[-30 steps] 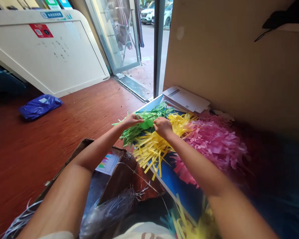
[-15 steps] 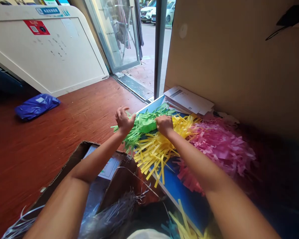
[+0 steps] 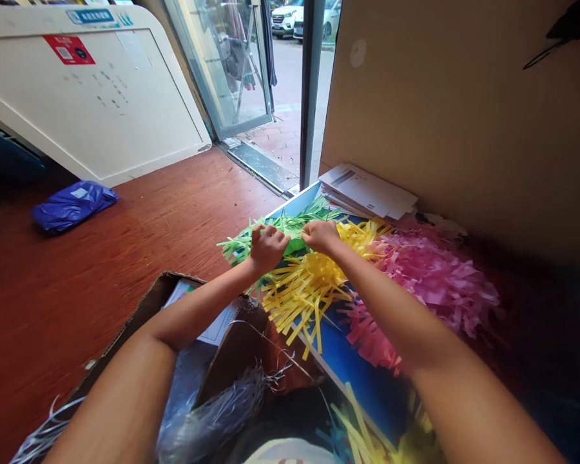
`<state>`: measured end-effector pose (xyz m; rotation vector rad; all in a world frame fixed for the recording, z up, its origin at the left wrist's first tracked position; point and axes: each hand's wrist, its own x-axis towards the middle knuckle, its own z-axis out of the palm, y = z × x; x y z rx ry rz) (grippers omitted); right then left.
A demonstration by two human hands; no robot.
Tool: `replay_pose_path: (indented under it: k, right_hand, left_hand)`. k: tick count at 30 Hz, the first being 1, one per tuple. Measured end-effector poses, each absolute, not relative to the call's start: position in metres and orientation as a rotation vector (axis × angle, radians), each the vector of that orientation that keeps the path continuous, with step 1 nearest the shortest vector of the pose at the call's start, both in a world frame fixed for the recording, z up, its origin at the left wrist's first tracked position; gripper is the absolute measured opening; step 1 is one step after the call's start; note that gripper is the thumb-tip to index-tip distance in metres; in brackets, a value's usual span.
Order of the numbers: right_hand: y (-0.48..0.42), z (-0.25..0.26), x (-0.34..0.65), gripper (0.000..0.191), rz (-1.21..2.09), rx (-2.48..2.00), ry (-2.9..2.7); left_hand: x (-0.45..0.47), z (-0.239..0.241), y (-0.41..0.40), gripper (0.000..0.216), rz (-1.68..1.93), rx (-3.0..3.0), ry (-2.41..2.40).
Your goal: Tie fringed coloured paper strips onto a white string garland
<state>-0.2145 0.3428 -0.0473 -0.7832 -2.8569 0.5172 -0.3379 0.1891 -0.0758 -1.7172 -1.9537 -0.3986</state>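
Observation:
A green fringed paper strip [image 3: 290, 227] lies at the far end of a blue table top [image 3: 341, 357]. My left hand [image 3: 267, 247] is closed on its near part, fingers curled around the green paper. My right hand [image 3: 321, 235] grips the same green fringe close beside it. Just under both hands spreads a yellow paper fringe [image 3: 303, 293], and a pink fringe [image 3: 428, 277] lies to the right of it.
A stack of white papers [image 3: 367, 191] lies behind the fringes against a tan wall. An open cardboard box [image 3: 140, 316] with silvery strips [image 3: 217, 409] stands at my lower left. A blue bag [image 3: 72, 203] lies on the wooden floor.
My left hand has moved right from the fringe's left end and closed on the green paper next to my right hand. The green fringe has bunched up between them.

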Motion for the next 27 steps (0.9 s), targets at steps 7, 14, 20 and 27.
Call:
replay_pose_path:
  k: [7, 14, 20, 27]
  right_hand:
    - [0.367, -0.04, -0.234, 0.041, 0.702, -0.838, -2.78]
    - [0.365, -0.047, -0.215, 0.027, 0.405, -1.08, -2.737]
    - [0.369, -0.038, -0.193, 0.035, 0.093, -1.183, -2.512]
    - [0.306, -0.059, -0.178, 0.029, 0.325, -0.952, -2.605]
  left_hand:
    - [-0.333, -0.079, 0.185, 0.026, -0.335, -1.71, -1.88]
    - [-0.336, -0.082, 0.188, 0.026, -0.335, -1.748, -1.863]
    - [-0.332, -0.073, 0.197, 0.025, -0.402, -1.804, -2.141]
    - [-0.34, -0.061, 0.207, 0.028, -0.455, -1.864, -2.334]
